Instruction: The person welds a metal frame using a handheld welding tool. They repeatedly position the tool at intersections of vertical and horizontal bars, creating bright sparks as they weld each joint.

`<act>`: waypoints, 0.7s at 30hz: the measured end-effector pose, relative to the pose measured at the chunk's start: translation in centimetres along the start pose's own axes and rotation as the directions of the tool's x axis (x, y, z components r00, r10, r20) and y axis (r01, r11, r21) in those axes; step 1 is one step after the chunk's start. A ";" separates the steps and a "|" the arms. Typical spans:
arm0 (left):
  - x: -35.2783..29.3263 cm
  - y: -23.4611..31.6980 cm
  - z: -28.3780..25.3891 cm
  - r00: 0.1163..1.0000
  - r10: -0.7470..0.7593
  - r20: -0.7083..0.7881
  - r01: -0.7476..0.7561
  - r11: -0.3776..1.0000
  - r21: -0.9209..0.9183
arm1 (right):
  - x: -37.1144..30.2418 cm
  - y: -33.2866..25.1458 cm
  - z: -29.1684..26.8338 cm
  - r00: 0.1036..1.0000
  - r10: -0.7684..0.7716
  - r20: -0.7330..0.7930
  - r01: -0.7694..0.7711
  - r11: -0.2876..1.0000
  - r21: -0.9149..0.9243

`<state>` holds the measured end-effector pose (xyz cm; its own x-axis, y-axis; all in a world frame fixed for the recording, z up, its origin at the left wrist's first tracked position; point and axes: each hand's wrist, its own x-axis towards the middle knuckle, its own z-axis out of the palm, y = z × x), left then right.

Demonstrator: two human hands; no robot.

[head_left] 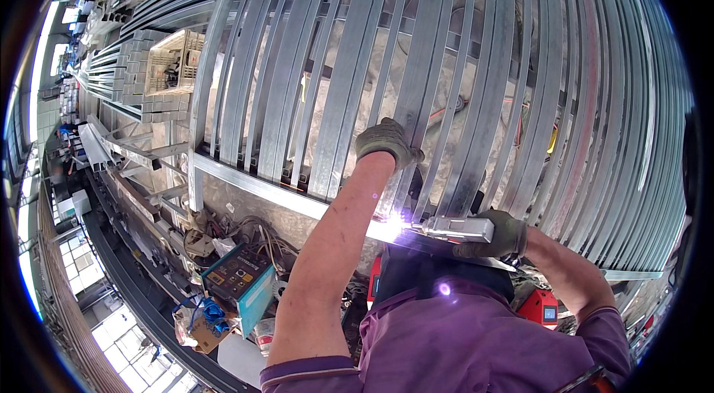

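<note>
My left hand, in a grey-green work glove, presses down on the metal tubes of a large slatted frame, its fingers curled round a metal tube. My gloved right hand is closed round a silver handheld welding torch. The torch tip points left at the near rail of the frame, where the tubes meet it. A glaring white-violet arc burns there and hides the joint itself. The left forearm crosses over the rail.
More long tubes are stacked at the far left, beside a cream plastic crate. At the lower left stand a teal-sided machine and tangled cables. A red box with a small screen sits under the frame at right.
</note>
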<state>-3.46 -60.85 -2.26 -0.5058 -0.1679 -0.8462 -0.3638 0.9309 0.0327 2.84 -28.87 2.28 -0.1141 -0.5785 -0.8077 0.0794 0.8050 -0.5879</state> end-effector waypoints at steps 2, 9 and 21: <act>0.1 -0.1 0.2 1.000 -0.002 -0.005 0.002 1.000 0.005 | -0.1 -0.2 -0.2 1.000 0.016 0.017 -0.016 1.000 0.000; -0.8 0.5 -0.9 1.000 -0.014 0.028 0.014 1.000 -0.007 | -0.7 0.1 0.2 0.999 -0.023 -0.028 0.024 0.999 0.034; -0.9 -0.4 -0.7 0.999 0.038 -0.015 -0.038 0.999 -0.020 | -3.9 1.3 2.3 0.919 -0.327 -0.222 0.301 0.943 -0.145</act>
<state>-3.34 -61.30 -1.13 -0.5306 -0.1374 -0.8364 -0.3597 0.9300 0.0754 5.70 -25.89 4.54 -0.3503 -0.7659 -0.5392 -0.1035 0.6038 -0.7904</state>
